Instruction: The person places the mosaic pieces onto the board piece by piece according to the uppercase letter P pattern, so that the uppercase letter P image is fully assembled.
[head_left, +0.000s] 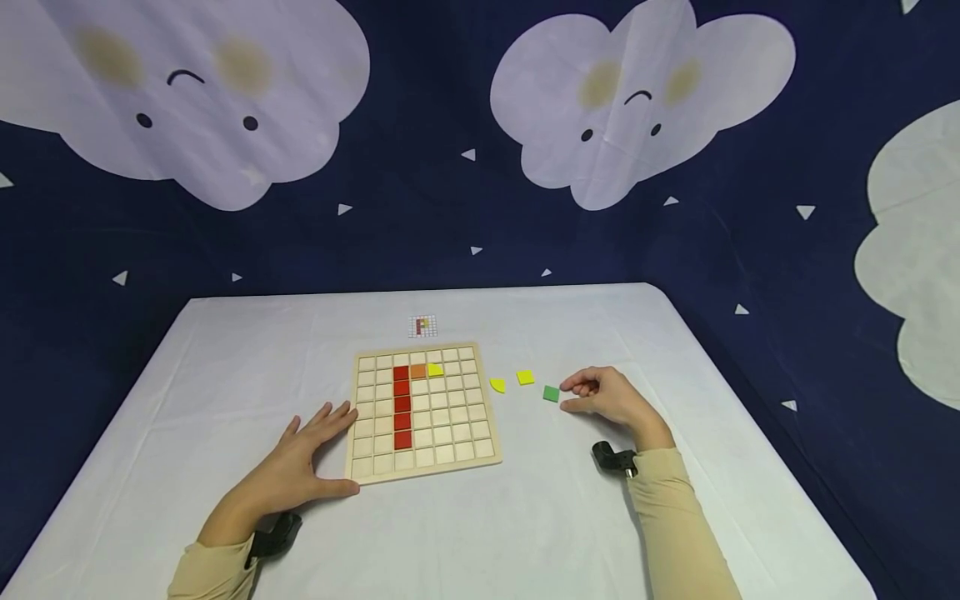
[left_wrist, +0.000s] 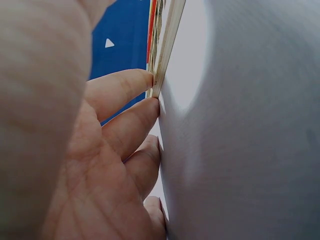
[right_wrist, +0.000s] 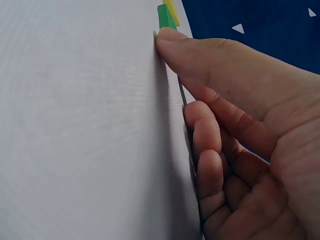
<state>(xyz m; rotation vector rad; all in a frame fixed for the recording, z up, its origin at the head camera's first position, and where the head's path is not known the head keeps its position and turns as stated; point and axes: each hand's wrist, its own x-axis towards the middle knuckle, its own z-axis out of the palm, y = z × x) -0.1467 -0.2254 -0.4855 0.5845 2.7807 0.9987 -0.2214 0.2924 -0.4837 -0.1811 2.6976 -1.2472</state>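
Note:
A wooden grid board (head_left: 446, 471) lies on the table, bearing a column of red tiles (head_left: 402, 403) with an orange tile (head_left: 418, 372) and a yellow rounded tile (head_left: 435, 370) beside its top. Fingertips and thumb of my left hand (head_left: 296, 467) touch the board's left edge, fingers spread; the left wrist view shows them against the board's side (left_wrist: 167, 50). My right hand (head_left: 611, 398) is just right of a green square tile (head_left: 551, 393), thumb and index finger apart, the other fingers bent. In the right wrist view the thumb overlaps the green tile (right_wrist: 166, 16); contact is unclear.
Between the board and the green tile lie a yellow rounded tile (head_left: 498, 386) and a yellow square tile (head_left: 525, 377). Behind the board is a small printed pattern card (head_left: 423, 326). A dark blue cloth with clouds (head_left: 420, 242) hangs beyond the white table (head_left: 487, 542).

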